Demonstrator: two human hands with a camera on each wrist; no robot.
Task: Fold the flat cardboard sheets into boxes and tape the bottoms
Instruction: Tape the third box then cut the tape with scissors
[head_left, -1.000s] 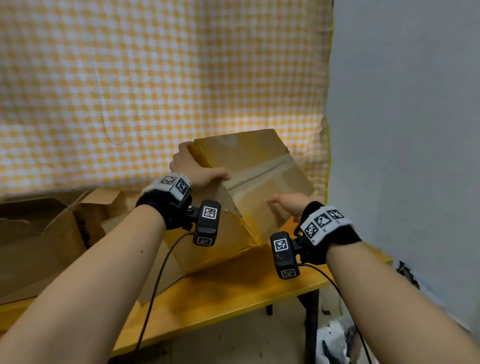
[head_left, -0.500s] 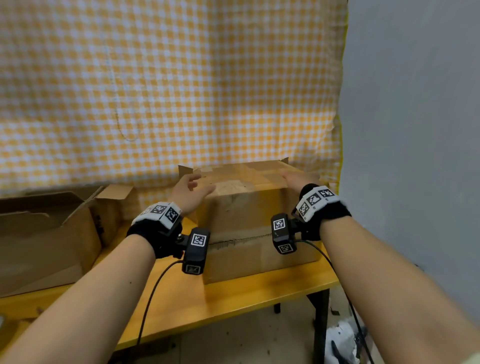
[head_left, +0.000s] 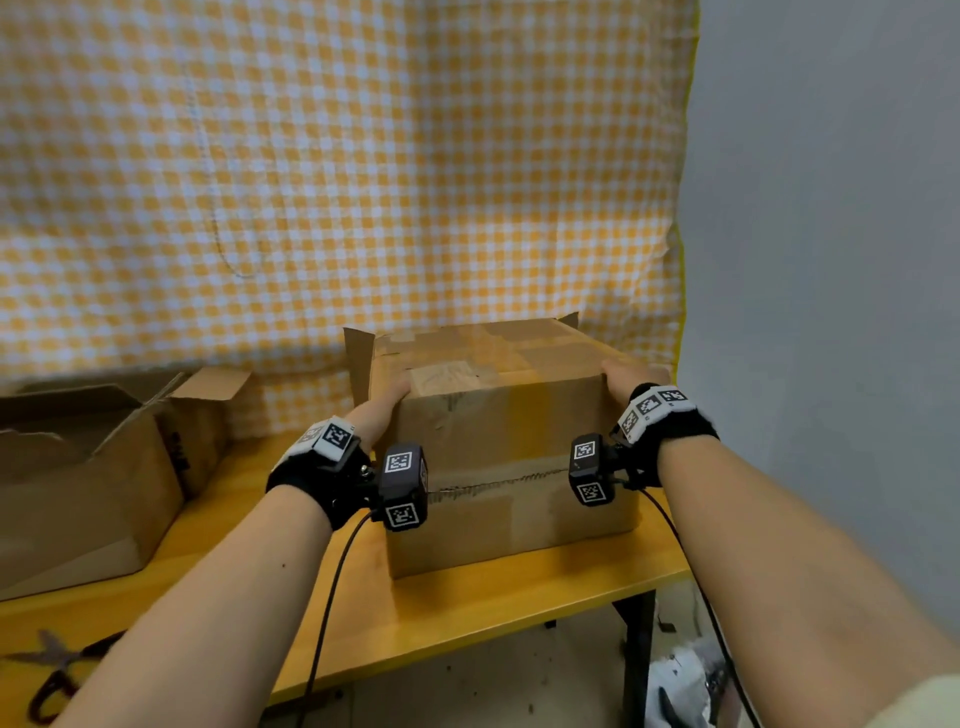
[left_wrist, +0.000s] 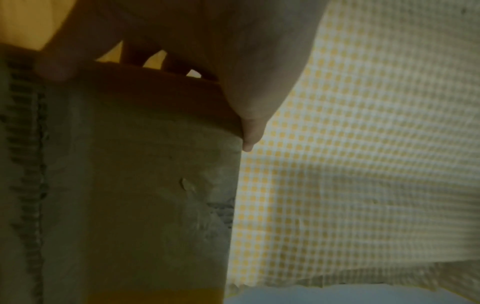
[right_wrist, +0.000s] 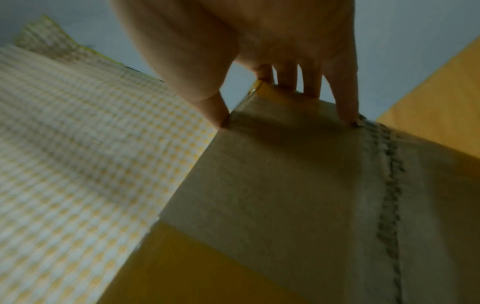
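A folded cardboard box (head_left: 498, 447) stands flat on the yellow table (head_left: 493, 597), its taped face (head_left: 519, 353) turned up. One small flap sticks up at its back left corner. My left hand (head_left: 384, 410) grips the box's upper left corner, fingers down the left side and thumb at the top edge. In the left wrist view the left hand (left_wrist: 233, 61) hooks over the edge of the box (left_wrist: 135, 195). My right hand (head_left: 631, 376) clasps the upper right corner. In the right wrist view the right hand (right_wrist: 259, 41) sets thumb and fingertips on the corner of the box (right_wrist: 285, 185).
A second, open cardboard box (head_left: 88, 483) lies at the left of the table. Scissors (head_left: 57, 670) rest near the front left edge. A yellow checked cloth (head_left: 337, 182) hangs behind. The table ends just right of the box, beside a grey wall (head_left: 831, 260).
The box was tilted up on one edge a second ago; now it sits flat with the taped face up. Both hands have shifted to its upper corners.
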